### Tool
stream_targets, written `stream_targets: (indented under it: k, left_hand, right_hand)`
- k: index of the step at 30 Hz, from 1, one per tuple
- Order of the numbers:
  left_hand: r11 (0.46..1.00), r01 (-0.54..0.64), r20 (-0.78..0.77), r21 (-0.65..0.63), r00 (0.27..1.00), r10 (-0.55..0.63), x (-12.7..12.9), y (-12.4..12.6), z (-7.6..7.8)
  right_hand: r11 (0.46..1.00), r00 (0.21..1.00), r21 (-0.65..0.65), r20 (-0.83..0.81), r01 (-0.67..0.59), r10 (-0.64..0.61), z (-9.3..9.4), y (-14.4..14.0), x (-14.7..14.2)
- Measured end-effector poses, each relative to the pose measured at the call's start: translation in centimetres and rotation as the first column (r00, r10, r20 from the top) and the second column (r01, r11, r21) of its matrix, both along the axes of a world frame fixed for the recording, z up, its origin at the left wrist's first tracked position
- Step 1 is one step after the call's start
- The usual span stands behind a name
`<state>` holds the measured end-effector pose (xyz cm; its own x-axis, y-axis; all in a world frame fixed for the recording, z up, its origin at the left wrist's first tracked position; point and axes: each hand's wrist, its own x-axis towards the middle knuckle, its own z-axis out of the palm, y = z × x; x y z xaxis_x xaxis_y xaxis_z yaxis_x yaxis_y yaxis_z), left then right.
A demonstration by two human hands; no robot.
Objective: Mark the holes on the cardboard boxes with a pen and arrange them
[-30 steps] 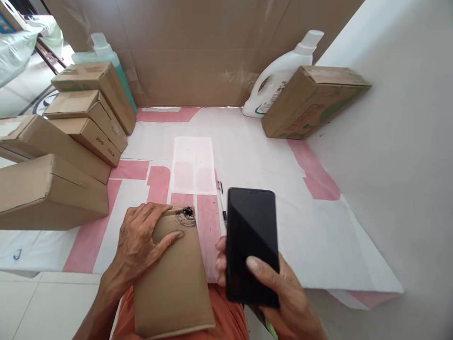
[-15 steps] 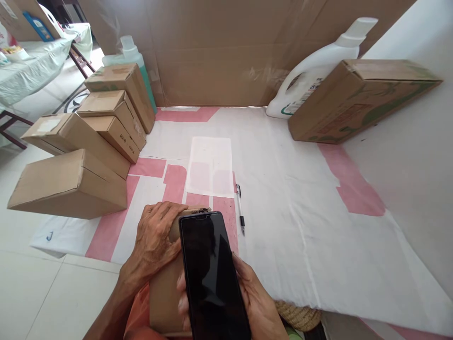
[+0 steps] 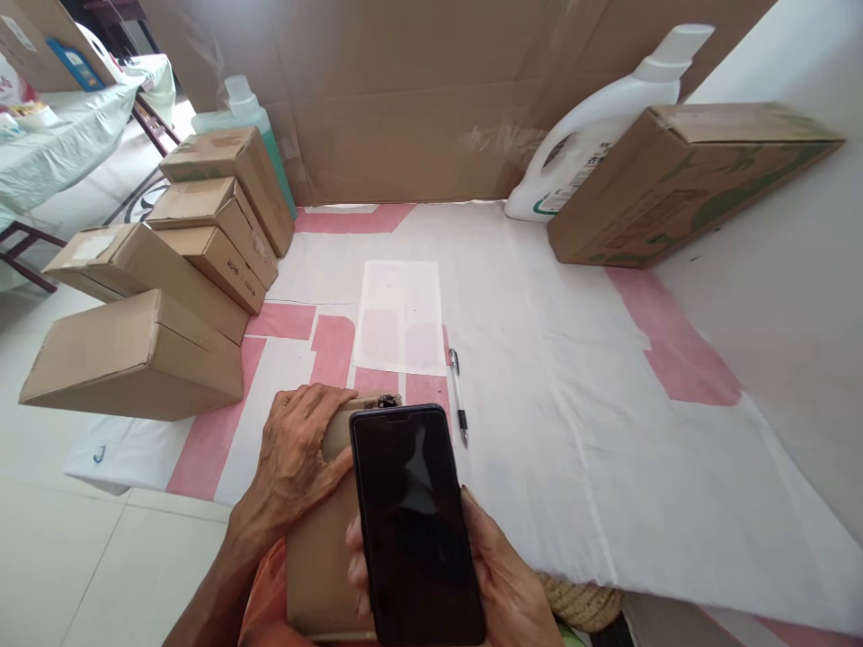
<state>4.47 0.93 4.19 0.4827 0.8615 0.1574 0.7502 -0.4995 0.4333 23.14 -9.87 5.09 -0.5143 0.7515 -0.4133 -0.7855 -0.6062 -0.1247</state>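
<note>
My right hand (image 3: 502, 575) is closed around a black smartphone (image 3: 414, 521), thumb along its right side and fingertips showing at its left edge. The phone's screen is dark with reflections. Under it, a brown cardboard box (image 3: 316, 566) leans at the table's near edge, partly hidden by the phone. My left hand (image 3: 300, 449) wraps over the box's upper left side, its thumb lying across the face toward the phone. Just beyond the phone, a pen (image 3: 458, 395) with a black grip and a white sheet of paper (image 3: 401, 314) lie on the cloth.
Several cardboard boxes (image 3: 195, 350) stand at the left, before a green liquid bottle (image 3: 270, 135). A white detergent bottle (image 3: 586, 144) and a larger carton (image 3: 680, 198) are at the back right. A cardboard panel (image 3: 404, 108) closes the back of the cloth-covered table (image 3: 539, 449).
The phone in my right hand has shifted slightly to the right over the box. My left hand stays on the box.
</note>
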Motion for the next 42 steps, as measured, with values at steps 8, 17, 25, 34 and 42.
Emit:
stream_targets:
  k: [8,17,25,34,42]
  left_hand:
    - [0.995,0.015,-0.034,0.102,0.999,-0.011,-0.3,0.4,-0.6]
    - [0.992,0.045,-0.050,0.118,0.998,-0.039,-0.5,1.2,-1.4]
    - [0.998,-0.010,-0.045,0.055,0.999,0.012,0.0,1.2,-1.0]
    - [0.993,-0.061,-0.001,-0.099,0.998,0.061,-0.1,1.8,-1.4]
    - [0.982,-0.184,0.172,-0.042,0.967,0.188,-2.9,1.4,-2.3]
  right_hand:
    - [0.990,0.933,0.063,0.333,0.123,-0.137,-0.7,0.1,4.3]
    - [0.903,0.283,0.199,0.904,0.382,-0.319,-7.1,2.6,10.3]
    - [0.963,-0.336,0.195,0.934,0.186,-0.124,-11.5,3.3,15.0]
    - [0.991,-0.585,0.037,0.810,0.127,0.044,-11.4,2.9,15.3]
    - [1.000,-0.737,0.016,0.675,-0.014,-0.021,-12.7,2.2,15.8]
